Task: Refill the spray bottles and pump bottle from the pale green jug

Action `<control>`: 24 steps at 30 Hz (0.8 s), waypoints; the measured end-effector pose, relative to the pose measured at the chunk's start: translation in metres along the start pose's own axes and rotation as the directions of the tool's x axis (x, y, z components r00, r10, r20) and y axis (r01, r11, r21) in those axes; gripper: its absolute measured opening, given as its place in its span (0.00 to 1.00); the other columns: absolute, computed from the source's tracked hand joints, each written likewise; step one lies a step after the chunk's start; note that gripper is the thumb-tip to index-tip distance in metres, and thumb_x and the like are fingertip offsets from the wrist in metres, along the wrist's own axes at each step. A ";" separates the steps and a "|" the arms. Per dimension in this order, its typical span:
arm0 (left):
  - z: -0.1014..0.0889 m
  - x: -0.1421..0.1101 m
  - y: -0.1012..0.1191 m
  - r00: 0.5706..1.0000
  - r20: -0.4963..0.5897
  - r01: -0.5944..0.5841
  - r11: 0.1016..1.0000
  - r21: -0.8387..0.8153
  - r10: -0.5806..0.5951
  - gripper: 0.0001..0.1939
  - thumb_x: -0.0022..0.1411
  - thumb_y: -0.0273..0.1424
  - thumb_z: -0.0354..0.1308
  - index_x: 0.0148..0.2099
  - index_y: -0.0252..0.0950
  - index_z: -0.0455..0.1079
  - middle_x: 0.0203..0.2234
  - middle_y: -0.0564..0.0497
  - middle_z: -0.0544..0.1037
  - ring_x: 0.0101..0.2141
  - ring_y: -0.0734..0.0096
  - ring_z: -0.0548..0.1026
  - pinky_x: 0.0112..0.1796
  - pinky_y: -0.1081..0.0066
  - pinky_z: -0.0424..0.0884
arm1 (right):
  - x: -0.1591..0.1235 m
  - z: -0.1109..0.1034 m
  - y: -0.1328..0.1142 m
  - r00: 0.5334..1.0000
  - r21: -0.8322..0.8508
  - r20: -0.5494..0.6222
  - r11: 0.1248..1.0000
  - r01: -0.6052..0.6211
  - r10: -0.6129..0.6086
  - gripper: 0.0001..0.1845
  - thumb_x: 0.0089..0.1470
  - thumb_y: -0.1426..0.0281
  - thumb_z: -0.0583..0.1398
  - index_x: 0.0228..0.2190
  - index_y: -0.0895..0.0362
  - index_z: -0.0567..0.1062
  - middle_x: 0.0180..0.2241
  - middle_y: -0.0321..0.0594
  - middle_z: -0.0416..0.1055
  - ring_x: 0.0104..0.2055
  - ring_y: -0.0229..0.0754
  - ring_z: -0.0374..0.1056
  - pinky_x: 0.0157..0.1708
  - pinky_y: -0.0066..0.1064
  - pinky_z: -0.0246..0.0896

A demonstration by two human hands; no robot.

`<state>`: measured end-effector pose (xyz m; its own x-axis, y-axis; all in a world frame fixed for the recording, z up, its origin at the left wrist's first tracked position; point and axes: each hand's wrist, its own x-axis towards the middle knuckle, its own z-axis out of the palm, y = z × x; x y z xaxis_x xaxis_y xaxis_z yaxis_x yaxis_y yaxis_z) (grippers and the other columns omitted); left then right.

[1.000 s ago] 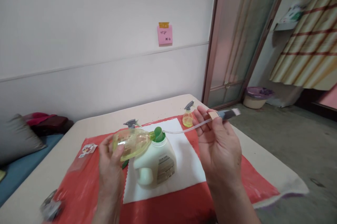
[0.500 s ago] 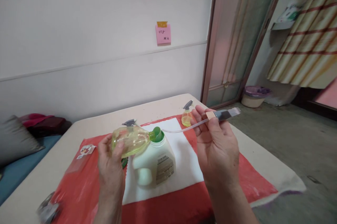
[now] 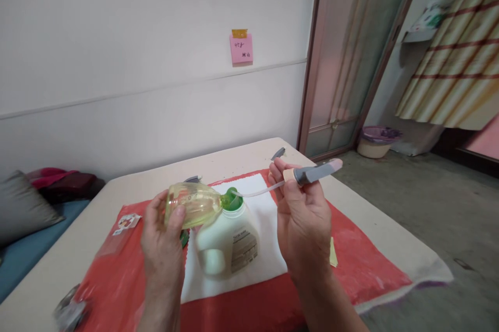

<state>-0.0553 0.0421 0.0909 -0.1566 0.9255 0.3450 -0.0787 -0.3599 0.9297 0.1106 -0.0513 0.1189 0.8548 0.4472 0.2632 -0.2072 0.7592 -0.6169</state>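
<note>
My left hand (image 3: 161, 236) is wrapped round a clear yellow-green spray bottle (image 3: 195, 206), tipped on its side with its neck at the green mouth (image 3: 233, 201) of a large pale-green jug (image 3: 228, 243). Between the fingers of my right hand (image 3: 304, 217) is a grey spray head (image 3: 315, 172) with a pale collar. Its thin clear dip tube (image 3: 259, 191) reaches left, its end at the jug's green mouth. The jug stands upright on a white cloth (image 3: 268, 259). Part of a green cap (image 3: 184, 238) shows behind my left hand.
A red sheet (image 3: 218, 311) covers part of the beige table (image 3: 409, 249). Two more grey spray heads, one at the back (image 3: 278, 153) and one behind the tipped bottle (image 3: 192, 179), are partly hidden. A crumpled clear plastic piece (image 3: 70, 311) lies front left; a pink note (image 3: 241, 49) hangs on the wall.
My right hand has moved left with the spray head, bringing the tube's end over the jug's mouth. It now covers the small bottle at the back. The tipped bottle stays nearly still.
</note>
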 end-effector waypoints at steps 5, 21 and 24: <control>0.005 -0.003 0.009 0.999 -0.025 -0.028 0.992 0.124 0.031 0.28 0.57 0.49 0.67 0.58 0.47 0.74 0.53 0.51 0.79 0.55 0.56 0.75 0.57 0.58 0.70 | 0.000 0.000 -0.003 1.000 -0.023 -0.018 1.000 0.011 -0.011 0.12 0.57 0.63 0.68 0.42 0.52 0.77 0.52 0.43 0.77 0.59 0.48 0.71 0.67 0.53 0.57; 0.018 -0.004 0.020 0.998 -0.044 -0.030 0.991 0.127 0.036 0.36 0.53 0.50 0.69 0.63 0.48 0.71 0.59 0.48 0.75 0.58 0.49 0.73 0.62 0.48 0.65 | 0.000 -0.003 0.000 1.000 -0.047 -0.005 0.999 0.019 -0.019 0.12 0.58 0.63 0.67 0.43 0.52 0.78 0.51 0.42 0.78 0.59 0.49 0.71 0.66 0.52 0.58; 0.020 -0.002 0.015 0.996 -0.046 -0.084 0.996 -0.022 0.083 0.42 0.48 0.45 0.74 0.65 0.48 0.68 0.61 0.47 0.71 0.60 0.50 0.71 0.62 0.50 0.65 | 0.000 -0.003 -0.001 1.000 -0.048 -0.007 0.999 0.016 -0.016 0.11 0.58 0.63 0.67 0.43 0.51 0.78 0.51 0.41 0.78 0.59 0.48 0.71 0.66 0.52 0.59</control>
<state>-0.0363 0.0371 0.1068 -0.2074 0.8861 0.4144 -0.0868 -0.4386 0.8945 0.1120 -0.0535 0.1174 0.8613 0.4315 0.2681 -0.1703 0.7425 -0.6478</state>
